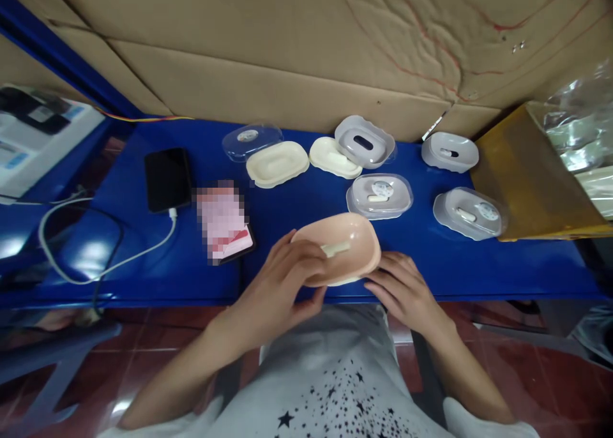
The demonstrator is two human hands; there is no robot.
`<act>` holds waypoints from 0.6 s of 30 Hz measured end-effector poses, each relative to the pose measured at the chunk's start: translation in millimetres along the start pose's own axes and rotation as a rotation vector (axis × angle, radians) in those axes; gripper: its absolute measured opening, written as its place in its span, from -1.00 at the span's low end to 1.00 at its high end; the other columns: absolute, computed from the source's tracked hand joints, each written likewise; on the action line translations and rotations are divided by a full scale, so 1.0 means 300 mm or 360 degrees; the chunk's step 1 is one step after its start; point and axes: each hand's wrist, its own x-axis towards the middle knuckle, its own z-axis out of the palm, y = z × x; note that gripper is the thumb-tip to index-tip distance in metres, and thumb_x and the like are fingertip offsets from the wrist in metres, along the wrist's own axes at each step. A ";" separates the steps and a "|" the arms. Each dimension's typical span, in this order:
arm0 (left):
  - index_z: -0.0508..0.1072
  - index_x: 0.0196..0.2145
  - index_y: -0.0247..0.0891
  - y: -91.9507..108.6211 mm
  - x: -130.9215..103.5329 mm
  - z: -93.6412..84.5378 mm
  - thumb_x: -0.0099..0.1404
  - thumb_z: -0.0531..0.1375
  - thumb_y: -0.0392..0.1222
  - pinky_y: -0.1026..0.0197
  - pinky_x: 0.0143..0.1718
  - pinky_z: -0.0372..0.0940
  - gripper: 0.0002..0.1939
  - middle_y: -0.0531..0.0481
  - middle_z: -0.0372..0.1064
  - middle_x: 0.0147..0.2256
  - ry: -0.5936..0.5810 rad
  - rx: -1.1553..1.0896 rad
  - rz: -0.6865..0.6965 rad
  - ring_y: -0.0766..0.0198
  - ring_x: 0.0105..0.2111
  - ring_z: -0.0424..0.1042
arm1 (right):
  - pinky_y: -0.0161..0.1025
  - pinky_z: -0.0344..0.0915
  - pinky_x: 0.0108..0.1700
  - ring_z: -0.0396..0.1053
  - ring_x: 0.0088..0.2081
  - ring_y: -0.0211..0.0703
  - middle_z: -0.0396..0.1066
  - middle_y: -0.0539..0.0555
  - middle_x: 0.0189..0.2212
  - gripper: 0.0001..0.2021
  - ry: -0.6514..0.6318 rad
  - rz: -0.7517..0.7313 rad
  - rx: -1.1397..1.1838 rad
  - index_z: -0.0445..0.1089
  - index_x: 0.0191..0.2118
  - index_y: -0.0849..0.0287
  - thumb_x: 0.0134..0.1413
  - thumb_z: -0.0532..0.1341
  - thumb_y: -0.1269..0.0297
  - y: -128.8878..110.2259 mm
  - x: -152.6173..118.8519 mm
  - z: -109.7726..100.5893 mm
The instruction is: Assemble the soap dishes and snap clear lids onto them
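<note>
A peach-coloured oval dish (359, 237) with a pale edge showing beneath it is at the front edge of the blue table. My left hand (292, 275) grips its left side, fingers reaching inside near a small cream piece (336, 249). Against the dish's right end rest the curved fingers of my right hand (405, 288). Behind lie two cream oval trays (278, 163) (330, 157), a clear lid (251, 141) and a grey dish (364, 142). Grey dishes under clear lids (380, 195) (472, 212) stand to the right, with another grey dish (450, 152) behind.
On the left of the blue table (124, 246) lie a black device (167, 179) with a white cable (138, 257) and a phone (225, 224). A cardboard box (531, 182) stands at right, beside clear plastic packaging (582, 125). Cardboard (268, 48) lines the back.
</note>
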 end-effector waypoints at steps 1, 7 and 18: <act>0.32 0.07 -0.09 0.004 0.004 0.026 0.48 0.23 -0.33 -0.32 0.43 0.25 -0.71 -0.05 0.55 0.00 -0.0029 0.0017 0.0016 0.12 0.12 0.56 | 0.16 0.49 0.18 0.55 0.15 0.12 0.60 0.07 0.12 -0.43 0.0077 0.0042 0.0025 0.32 0.43 -0.19 0.42 0.30 0.39 0.013 0.001 -0.009; 0.37 0.06 -0.16 0.011 0.026 0.106 0.50 0.19 -0.36 -0.32 0.45 0.23 -0.76 -0.07 0.56 -0.04 -0.0211 0.0133 0.0040 0.07 0.15 0.53 | 0.35 0.40 0.40 0.18 0.52 0.28 0.09 0.19 0.57 -0.08 0.0107 0.0147 0.0084 -0.13 0.63 -0.20 0.38 0.39 0.18 0.074 -0.006 -0.041; 0.48 0.16 -0.18 0.000 -0.031 0.140 0.57 0.26 -0.25 -0.22 0.45 0.32 -0.75 -0.15 0.56 0.19 -0.0151 0.0481 0.0235 0.02 0.30 0.49 | 0.27 0.39 0.44 0.15 0.54 0.15 0.23 0.03 0.52 -0.33 -0.0300 -0.0076 -0.0022 0.16 0.55 -0.21 0.46 0.31 0.30 0.112 0.031 -0.046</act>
